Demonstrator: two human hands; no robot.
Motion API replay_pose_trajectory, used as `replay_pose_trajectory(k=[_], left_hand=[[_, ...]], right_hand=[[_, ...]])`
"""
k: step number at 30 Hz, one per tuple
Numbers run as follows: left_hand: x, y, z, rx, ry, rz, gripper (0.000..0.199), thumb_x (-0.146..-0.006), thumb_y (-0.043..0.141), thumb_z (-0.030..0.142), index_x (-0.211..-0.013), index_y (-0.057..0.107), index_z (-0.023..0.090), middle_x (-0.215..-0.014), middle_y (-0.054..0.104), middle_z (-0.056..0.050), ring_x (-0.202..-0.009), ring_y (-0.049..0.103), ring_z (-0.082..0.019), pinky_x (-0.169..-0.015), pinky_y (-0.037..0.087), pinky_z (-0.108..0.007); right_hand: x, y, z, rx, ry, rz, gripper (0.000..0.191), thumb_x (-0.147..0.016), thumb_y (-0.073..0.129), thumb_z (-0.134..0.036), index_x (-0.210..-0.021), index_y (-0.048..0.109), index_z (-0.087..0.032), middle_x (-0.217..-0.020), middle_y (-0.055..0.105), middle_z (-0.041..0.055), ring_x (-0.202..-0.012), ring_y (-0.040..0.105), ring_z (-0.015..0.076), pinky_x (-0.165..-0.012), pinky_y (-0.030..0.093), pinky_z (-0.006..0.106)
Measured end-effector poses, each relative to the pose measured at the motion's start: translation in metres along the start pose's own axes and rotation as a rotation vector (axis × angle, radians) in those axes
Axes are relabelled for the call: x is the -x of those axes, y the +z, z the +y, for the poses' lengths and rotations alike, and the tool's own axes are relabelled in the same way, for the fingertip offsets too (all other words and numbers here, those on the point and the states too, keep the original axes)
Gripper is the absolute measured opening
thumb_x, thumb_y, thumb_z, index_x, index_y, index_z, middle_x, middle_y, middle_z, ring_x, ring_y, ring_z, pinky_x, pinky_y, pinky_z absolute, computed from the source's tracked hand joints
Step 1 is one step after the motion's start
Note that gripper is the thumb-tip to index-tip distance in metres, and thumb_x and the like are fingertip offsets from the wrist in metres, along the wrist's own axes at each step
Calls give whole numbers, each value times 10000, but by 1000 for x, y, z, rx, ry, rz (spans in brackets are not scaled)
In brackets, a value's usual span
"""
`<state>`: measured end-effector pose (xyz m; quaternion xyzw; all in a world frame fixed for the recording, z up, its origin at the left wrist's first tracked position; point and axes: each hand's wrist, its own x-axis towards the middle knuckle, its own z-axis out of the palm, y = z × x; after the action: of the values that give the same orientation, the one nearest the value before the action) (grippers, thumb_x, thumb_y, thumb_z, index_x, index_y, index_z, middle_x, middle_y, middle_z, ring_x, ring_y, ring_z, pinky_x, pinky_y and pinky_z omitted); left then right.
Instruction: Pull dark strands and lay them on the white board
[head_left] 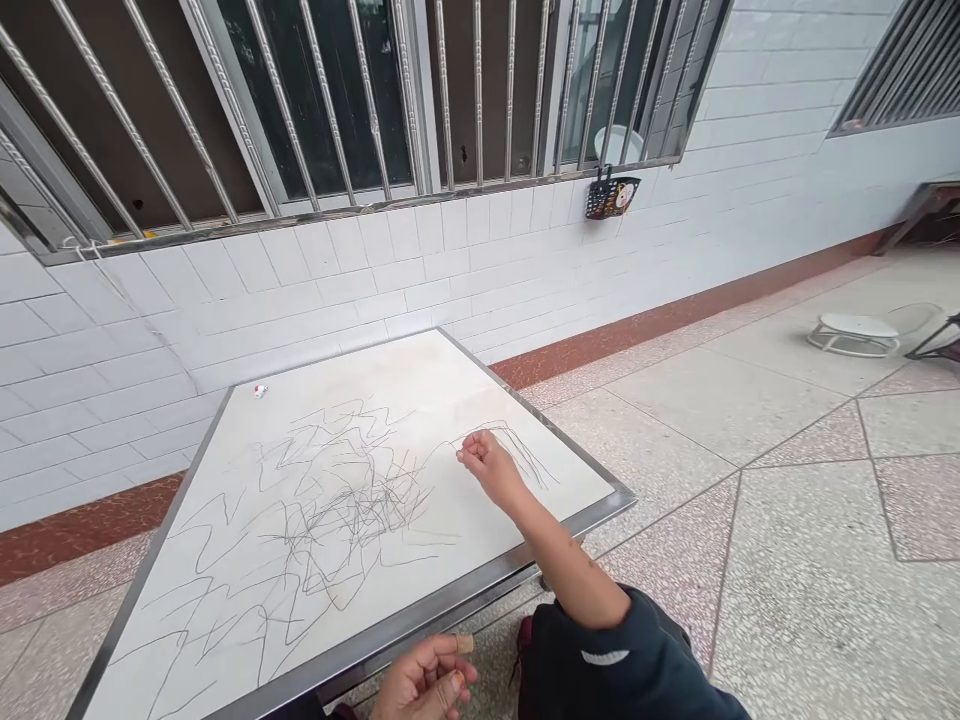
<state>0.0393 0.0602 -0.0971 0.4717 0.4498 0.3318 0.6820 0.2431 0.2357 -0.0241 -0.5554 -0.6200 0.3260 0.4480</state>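
Note:
Above the right part of a white-topped table [420, 370], my right hand [484, 455] is closed, its fingers pinched together. Whatever it holds, if anything, is too small to make out. Thin dark lines curve across the surface beside that hand. A dense tangle of scribbled lines [360, 510] covers the middle and left of the tabletop. At the bottom edge, in front of the table's near rim, my left hand [427, 680] has its fingers curled and thumb drawn in. A tan strip, like a bandage [465, 644], wraps one fingertip. Its palm is hidden.
A small white and red object [260, 390] lies at the table's far left corner. Behind stands a white tiled wall [337, 270] with barred windows. A black basket [611, 195] hangs from the bars. On the floor at right stands a low white stool [855, 330].

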Motion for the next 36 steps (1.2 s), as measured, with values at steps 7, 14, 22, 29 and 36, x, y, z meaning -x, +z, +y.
replay_pose_trajectory(k=[7,14,22,29,36], left_hand=[[3,31,96,5,388,402,381,-835,592,449,-1137,669,230,-1128,670,-92,-1067,558,-246,-849,457,-341],[20,44,93,179,501,527,295,-833,623,366,-1063,706,201,-1124,666,-89,-1081,561,-244,-900,428,-349],[44,31,93,329,494,577,243,-797,664,355,-928,732,161,-1029,670,-89,-964,568,-206,-788,440,-300],[60,15,94,389,487,577,302,-774,688,373,-989,725,164,-775,603,-22,-676,496,-101,-614,398,-224],[79,14,91,403,475,515,271,-732,727,283,-962,736,142,-716,607,-15,-682,520,-106,-657,425,-246]], right_hand=[[85,29,-59,-817,-18,-306,307,-743,691,-395,-846,454,-228,-678,523,-52,-590,463,108,-599,390,250],[128,48,-73,-892,52,-425,344,-708,730,-415,-746,446,-225,-704,537,-40,-614,477,119,-603,397,262],[157,53,-75,-793,53,-541,245,-751,700,-384,-838,550,-211,-696,511,-41,-625,433,106,-596,355,237],[179,56,-75,-740,109,-605,202,-777,680,-387,-851,629,-206,-750,562,-22,-651,459,108,-619,379,242],[190,58,-87,-969,322,-718,215,-744,735,-368,-841,642,-200,-725,518,-17,-617,436,92,-581,369,224]])
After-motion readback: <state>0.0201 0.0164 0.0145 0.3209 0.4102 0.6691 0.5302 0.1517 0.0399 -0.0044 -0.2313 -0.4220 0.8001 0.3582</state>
